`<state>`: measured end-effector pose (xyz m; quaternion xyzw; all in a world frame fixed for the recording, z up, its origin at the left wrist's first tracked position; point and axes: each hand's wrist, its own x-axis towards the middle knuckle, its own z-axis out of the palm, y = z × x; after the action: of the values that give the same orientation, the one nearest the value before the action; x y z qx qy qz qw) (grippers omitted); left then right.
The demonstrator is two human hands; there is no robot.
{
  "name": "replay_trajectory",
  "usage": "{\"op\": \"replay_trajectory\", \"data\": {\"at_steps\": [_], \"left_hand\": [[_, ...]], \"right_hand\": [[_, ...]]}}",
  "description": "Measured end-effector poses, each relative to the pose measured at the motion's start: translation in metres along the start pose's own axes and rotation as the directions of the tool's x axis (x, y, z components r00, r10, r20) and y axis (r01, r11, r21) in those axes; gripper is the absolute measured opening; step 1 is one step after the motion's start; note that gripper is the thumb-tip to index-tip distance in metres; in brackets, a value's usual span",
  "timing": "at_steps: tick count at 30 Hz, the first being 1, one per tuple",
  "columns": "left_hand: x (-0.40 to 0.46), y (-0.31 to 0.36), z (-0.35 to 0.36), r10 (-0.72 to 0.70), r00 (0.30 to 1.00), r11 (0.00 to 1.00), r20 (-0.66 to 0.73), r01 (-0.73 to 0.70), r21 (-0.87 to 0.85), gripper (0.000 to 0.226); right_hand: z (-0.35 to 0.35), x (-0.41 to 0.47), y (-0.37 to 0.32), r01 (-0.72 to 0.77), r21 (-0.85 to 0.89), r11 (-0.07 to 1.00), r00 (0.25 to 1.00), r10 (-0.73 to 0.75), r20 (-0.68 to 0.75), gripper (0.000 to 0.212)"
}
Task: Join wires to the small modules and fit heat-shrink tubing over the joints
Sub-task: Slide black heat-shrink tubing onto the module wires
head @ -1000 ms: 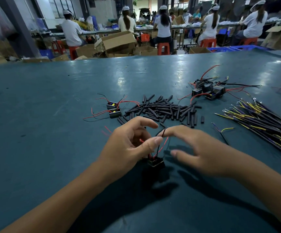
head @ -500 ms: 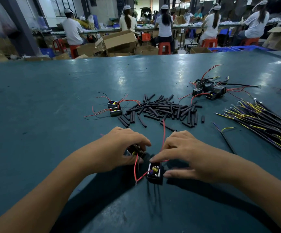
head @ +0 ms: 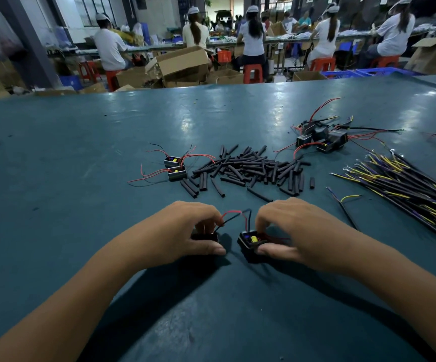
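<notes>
Two small black modules lie near the table's front. My left hand (head: 185,231) grips the left module (head: 206,236), which its fingers mostly hide. My right hand (head: 295,231) grips the right module (head: 249,242), whose open top shows a yellow part. Red and black wires (head: 233,216) arch between the two modules. A heap of black heat-shrink tubing pieces (head: 253,171) lies just beyond my hands. Two more modules with red wires (head: 175,168) sit left of the heap.
A cluster of wired modules (head: 321,138) sits at the back right. A bundle of black, yellow and purple wires (head: 407,184) fans out on the right; one loose wire (head: 344,205) lies beside it. The teal table (head: 81,152) stretches away; seated workers and cardboard boxes are beyond.
My hands have moved apart and each now holds its own module on the table. The red and black wires now arch between them instead of trailing loosely.
</notes>
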<state>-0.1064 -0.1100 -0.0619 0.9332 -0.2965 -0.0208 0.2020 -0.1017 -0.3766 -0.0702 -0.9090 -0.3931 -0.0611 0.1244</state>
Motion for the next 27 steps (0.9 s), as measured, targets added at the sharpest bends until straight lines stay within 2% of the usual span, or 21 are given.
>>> {"op": "replay_trajectory", "data": {"at_steps": [2,6,14,21,27], "left_hand": [[0.003,0.004,0.008,-0.041,0.999,0.999,-0.024,0.041,-0.008,0.048],[0.007,0.013,0.02,-0.073,0.992,0.995,-0.106,0.066,-0.074,0.04],[0.006,0.019,0.028,-0.079,0.98,0.987,-0.184,0.05,-0.155,0.047],[0.007,0.027,0.031,0.041,0.899,0.977,-0.436,-0.128,-0.171,0.04],[0.011,0.033,0.031,0.03,0.852,0.956,-0.523,-0.178,-0.235,0.025]], "right_hand": [[-0.002,0.0,0.002,-0.074,0.008,0.997,0.997,0.074,-0.034,0.031],[-0.001,0.001,0.005,-0.091,-0.061,0.994,0.996,0.092,0.002,0.034],[0.008,0.005,-0.004,-0.159,0.106,0.981,0.987,0.159,0.008,0.041],[0.007,0.006,-0.007,-0.176,0.133,0.975,0.984,0.176,0.015,0.037],[0.006,0.004,-0.011,-0.18,0.105,0.978,0.984,0.18,0.008,0.036]]}}
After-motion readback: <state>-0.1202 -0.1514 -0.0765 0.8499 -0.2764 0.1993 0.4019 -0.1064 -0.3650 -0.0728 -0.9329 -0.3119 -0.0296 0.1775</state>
